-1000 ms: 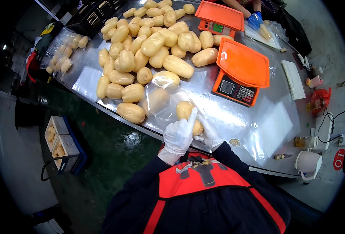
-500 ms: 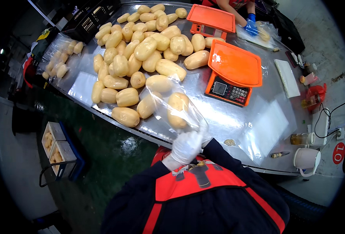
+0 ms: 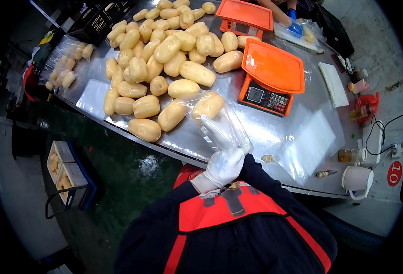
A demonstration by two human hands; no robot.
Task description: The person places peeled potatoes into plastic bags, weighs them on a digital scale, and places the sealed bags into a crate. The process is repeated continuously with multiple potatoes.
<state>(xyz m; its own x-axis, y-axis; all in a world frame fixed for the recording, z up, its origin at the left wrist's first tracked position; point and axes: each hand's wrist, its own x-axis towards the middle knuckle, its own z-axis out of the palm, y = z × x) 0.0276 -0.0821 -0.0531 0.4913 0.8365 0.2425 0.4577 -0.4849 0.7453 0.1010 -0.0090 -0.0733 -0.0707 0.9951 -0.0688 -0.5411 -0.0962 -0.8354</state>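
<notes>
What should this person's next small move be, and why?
Probably ease the right hand out of the clear bag while the left hand steadies its mouth: the vegetable already lies toward the bag's far end, the right hand appears to reach inside just behind it, and the left hand is at the near end.

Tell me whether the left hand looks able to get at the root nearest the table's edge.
Probably yes: nothing shows between the left hand and that root, though that hand seems to grip the clear bag.
</notes>
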